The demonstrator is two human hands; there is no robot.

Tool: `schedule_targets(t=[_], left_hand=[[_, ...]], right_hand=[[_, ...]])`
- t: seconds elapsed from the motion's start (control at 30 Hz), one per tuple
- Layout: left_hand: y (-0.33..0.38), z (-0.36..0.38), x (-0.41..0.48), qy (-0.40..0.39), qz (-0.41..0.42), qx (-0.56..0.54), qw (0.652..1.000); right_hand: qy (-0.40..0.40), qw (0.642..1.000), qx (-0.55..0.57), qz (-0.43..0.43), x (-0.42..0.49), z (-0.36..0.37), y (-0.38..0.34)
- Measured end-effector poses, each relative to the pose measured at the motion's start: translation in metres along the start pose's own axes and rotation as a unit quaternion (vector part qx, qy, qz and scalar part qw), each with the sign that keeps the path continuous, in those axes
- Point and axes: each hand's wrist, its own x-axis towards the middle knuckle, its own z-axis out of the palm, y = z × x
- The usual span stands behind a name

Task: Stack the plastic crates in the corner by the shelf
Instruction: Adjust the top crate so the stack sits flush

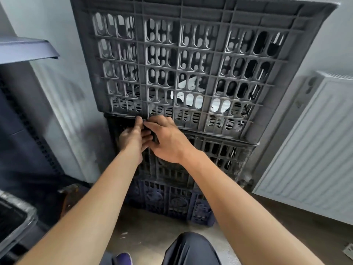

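Crates stand stacked in the corner between shelf and radiator: grey crate on black crate on blue crate. Left hand and right hand meet at the black crate's rim, fingers curled there, probably seating the joint.

We see our bare forearms, no sleeves, dark glossy trousers on the knee, a purple shoe.
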Motion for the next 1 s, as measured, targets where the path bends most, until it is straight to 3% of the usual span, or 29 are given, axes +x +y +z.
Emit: schedule_targets(t=[0.33,0.63,1.0], left_hand=[[0.015,-0.021,0.0,-0.08,-0.007,0.015,0.997],[0.015,-0.015,0.013,-0.044,-0.025,-0.032,0.998],[0.01,-0.008,0.024,0.025,0.036,0.002,0.999]], right_hand=[[0.1,0.995,-0.022,0.001,-0.007,0.01,-0.007],[0.124,0.988,-0.033,0.084,-0.001,-0.002,-0.011],[0.11,0.988,-0.096,0.052,0.001,0.004,-0.003]])
